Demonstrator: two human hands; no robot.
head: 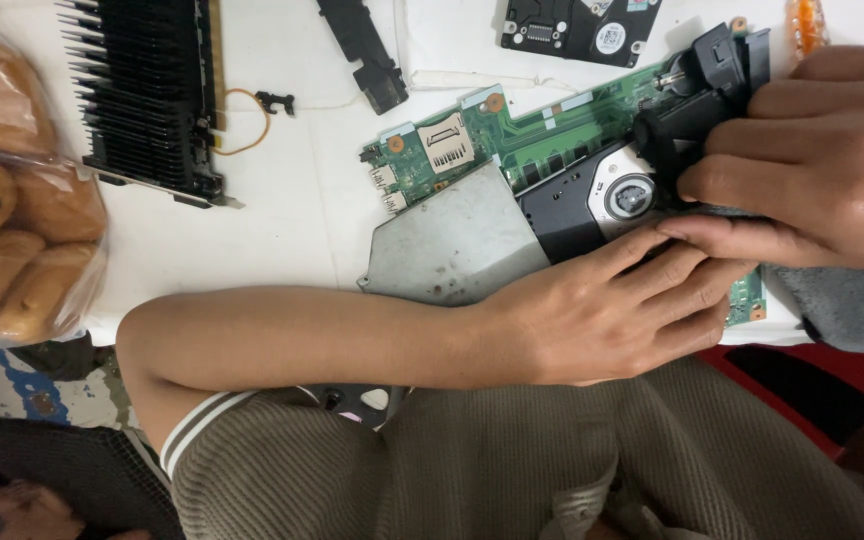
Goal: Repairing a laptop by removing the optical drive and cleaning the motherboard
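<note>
White tabletop (282, 230) carries a green circuit board (512, 140) with a dull grey metal plate (452, 245) — matte, angular. Left hand (592, 310) lies flat on the board's near edge, fingers spread. Right hand (812, 160) clamps a black plastic fan housing (697, 90) at the board's right end — beside a finned black heatsink (147, 95).

place: home electronics repair table | cues: circuit board (512, 150), heatsink (147, 90), bagged buns (12, 200)

One green circuit board (512, 150), one black finned heatsink (147, 95), one hard drive (577, 28), one bag of buns (12, 190), two hands.
</note>
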